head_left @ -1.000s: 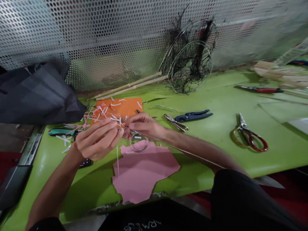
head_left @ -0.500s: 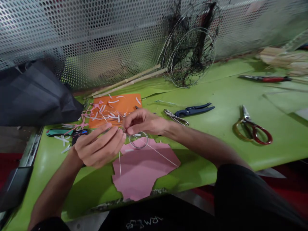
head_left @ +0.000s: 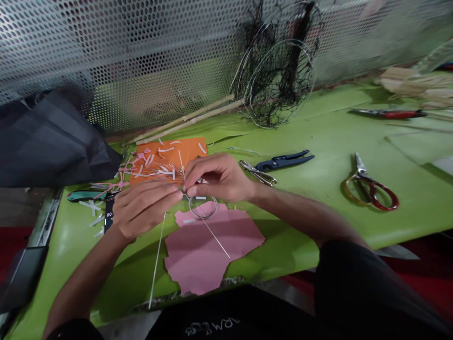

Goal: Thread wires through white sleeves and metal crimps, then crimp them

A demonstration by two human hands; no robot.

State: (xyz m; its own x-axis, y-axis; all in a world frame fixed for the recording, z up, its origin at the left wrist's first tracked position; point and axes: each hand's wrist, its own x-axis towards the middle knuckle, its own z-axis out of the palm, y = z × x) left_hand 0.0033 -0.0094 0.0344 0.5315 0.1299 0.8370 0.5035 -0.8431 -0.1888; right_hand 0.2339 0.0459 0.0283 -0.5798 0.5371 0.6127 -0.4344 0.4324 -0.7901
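Note:
My left hand (head_left: 143, 208) and my right hand (head_left: 214, 177) meet fingertip to fingertip above the green table (head_left: 318, 189). Both pinch a thin pale wire (head_left: 157, 255) at one spot; one end hangs down to the left, another slants down across the pink paper (head_left: 208, 250). A small wire ring (head_left: 203, 208) lies just under my right fingers on the pink sheet's top edge. Behind my hands lies an orange sheet (head_left: 184, 153) strewn with white and pink paper strips.
Blue-handled pliers (head_left: 279, 163) and red-handled scissors (head_left: 371, 191) lie right of my hands. Wire hoops with black netting (head_left: 279, 80) lean on the perforated metal wall. Bamboo sticks (head_left: 187, 120), a dark bag (head_left: 49, 141) and a teal tool (head_left: 87, 194) sit to the left.
My hands have closed together and shifted slightly. The wire's long end, which ran right along my forearm, now swings down over the pink paper, and the left end hangs lower.

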